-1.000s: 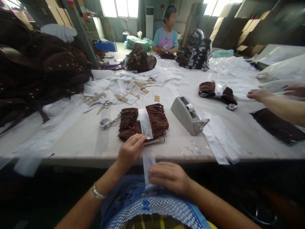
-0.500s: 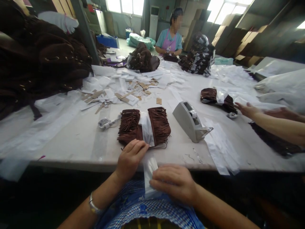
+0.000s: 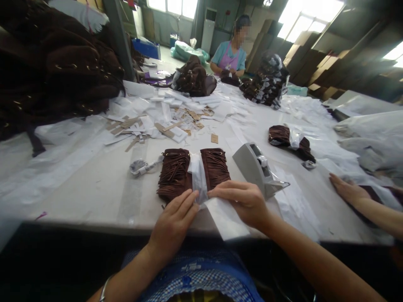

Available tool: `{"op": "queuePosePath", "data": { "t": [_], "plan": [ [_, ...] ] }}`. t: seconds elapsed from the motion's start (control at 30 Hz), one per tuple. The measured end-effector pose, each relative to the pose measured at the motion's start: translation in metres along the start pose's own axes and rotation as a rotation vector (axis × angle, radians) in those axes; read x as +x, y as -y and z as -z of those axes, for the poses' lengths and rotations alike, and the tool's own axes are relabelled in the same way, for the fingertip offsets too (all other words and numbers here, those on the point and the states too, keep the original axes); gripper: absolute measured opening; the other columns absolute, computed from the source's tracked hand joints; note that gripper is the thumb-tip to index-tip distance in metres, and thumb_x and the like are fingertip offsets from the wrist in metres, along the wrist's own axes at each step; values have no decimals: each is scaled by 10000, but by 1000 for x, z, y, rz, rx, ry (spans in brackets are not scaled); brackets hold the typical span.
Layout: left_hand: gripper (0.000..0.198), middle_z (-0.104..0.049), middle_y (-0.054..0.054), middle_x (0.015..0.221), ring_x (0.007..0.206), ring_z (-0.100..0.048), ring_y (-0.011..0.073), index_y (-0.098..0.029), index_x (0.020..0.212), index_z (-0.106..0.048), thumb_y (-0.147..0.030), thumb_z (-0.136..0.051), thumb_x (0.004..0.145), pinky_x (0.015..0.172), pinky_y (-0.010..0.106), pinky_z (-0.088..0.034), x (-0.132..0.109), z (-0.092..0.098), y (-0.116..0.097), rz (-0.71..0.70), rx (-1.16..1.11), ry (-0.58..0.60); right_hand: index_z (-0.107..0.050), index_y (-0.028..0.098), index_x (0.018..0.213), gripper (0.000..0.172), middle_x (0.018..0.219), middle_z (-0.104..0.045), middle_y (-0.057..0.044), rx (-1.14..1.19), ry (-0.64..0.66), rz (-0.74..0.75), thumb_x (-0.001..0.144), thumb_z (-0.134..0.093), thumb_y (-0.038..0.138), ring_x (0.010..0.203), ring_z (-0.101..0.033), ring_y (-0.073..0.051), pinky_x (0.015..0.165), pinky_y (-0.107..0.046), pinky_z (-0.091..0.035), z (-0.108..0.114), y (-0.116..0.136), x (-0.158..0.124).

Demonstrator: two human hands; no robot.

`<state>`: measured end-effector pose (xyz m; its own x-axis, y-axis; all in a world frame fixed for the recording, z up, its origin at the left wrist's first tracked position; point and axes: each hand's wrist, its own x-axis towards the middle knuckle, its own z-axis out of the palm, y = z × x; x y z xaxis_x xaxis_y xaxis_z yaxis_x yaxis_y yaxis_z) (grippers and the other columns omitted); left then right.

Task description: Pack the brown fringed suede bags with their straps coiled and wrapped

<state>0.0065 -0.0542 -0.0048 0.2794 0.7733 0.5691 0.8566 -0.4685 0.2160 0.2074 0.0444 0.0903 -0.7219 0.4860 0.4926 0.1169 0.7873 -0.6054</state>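
Observation:
A dark brown fringed bag (image 3: 174, 174) lies on the table in front of me, a white paper wrap (image 3: 197, 174) around its middle. My left hand (image 3: 176, 216) rests at the bag's lower edge with its fingers stretched flat over the bag and the wrap's end; its thumb is hidden. At the wrap's lower right, my right hand (image 3: 242, 201) pinches a white paper strip (image 3: 225, 218), whose loose end hangs over the table's front edge. A grey tape dispenser (image 3: 256, 167) stands just beyond my right hand.
Left of the bag lies a wrapped strap bundle (image 3: 138, 167). Paper scraps (image 3: 170, 126) cover the table behind. Brown bags (image 3: 63, 63) are heaped at the left. A co-worker's hand (image 3: 349, 193) is at the right, near another wrapped bag (image 3: 280, 136). Another person (image 3: 229, 56) works opposite.
My right hand has moved up from my lap to the bag's lower edge, bringing the white paper strip with it. My left hand's fingers have flattened. The view has tilted slightly.

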Motion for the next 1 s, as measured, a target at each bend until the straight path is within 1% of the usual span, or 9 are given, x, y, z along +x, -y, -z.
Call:
{"op": "queuePosePath", "data": {
  "t": [0.07, 0.13, 0.27, 0.4, 0.53, 0.63, 0.73, 0.87, 1.0],
  "plan": [
    [281, -649, 82, 1298, 1249, -555, 249, -143, 1143, -657, -165, -420, 993, 1059, 437, -472, -1, -1, 4, -27, -38, -3, -732, 190, 1107, 286, 980, -740, -76, 7, 19, -4, 905, -571, 66, 880, -704, -142, 778, -228, -575, 2, -2, 4],
    [278, -682, 70, 1244, 1209, -590, 228, -146, 1146, -647, -156, -412, 997, 1077, 439, -453, -3, -2, 8, -37, -77, -7, -733, 192, 1107, 289, 992, -741, -75, 19, 29, -27, 900, -579, 61, 882, -706, -140, 782, -224, -574, 3, -4, 6],
    [303, -701, 85, 1204, 1194, -605, 199, -114, 1182, -609, -38, -434, 947, 1111, 411, -416, -4, -3, 13, -43, -148, -63, -743, 215, 1086, 268, 994, -744, -63, 54, 9, -109, 898, -602, 86, 881, -708, -142, 780, -223, -568, 2, -9, 7],
    [355, -700, 105, 1195, 1198, -602, 196, -96, 1241, -564, -18, -497, 901, 1104, 384, -424, -4, -5, 9, 34, -196, -81, -760, 216, 1038, 220, 977, -739, -63, 68, -30, -187, 899, -612, 132, 861, -701, -149, 752, -232, -555, -4, -19, 21],
    [376, -696, 106, 1200, 1157, -624, 188, -104, 1282, -539, -67, -542, 909, 1066, 356, -448, -3, -7, 3, 107, -171, -126, -774, 213, 963, 149, 912, -737, -42, 11, -34, -278, 890, -644, 204, 822, -683, -153, 746, -248, -523, -17, -47, 43],
    [427, -700, 93, 1200, 1121, -639, 188, -113, 1337, -506, -90, -559, 914, 1084, 377, -413, -2, -6, -1, 148, -132, -136, -777, 197, 866, 139, 819, -738, -26, -94, 3, -372, 880, -671, 284, 744, -665, -150, 700, -245, -488, -28, -73, 53],
    [442, -728, 62, 1135, 1054, -658, 187, -143, 1358, -505, -120, -565, 921, 1106, 399, -373, 0, -4, -3, 191, -110, -146, -772, 193, 806, 172, 773, -744, -12, -148, 54, -443, 871, -680, 324, 705, -665, -151, 672, -241, -462, -36, -89, 55],
    [412, -744, 35, 1058, 990, -660, 172, -152, 1334, -541, -125, -561, 924, 1099, 361, -360, 3, -3, -3, 194, -95, -181, -773, 207, 860, 170, 833, -765, -11, -124, 61, -508, 876, -664, 337, 756, -691, -172, 705, -253, -469, -40, -91, 52],
    [319, -744, 25, 1006, 949, -654, 168, -161, 1246, -606, -144, -559, 931, 1060, 332, -377, 8, -3, -3, 195, -87, -217, -768, 210, 848, 169, 820, -763, -14, -154, 46, -510, 878, -652, 329, 748, -688, -171, 712, -256, -467, -41, -89, 51]
  ]
}}
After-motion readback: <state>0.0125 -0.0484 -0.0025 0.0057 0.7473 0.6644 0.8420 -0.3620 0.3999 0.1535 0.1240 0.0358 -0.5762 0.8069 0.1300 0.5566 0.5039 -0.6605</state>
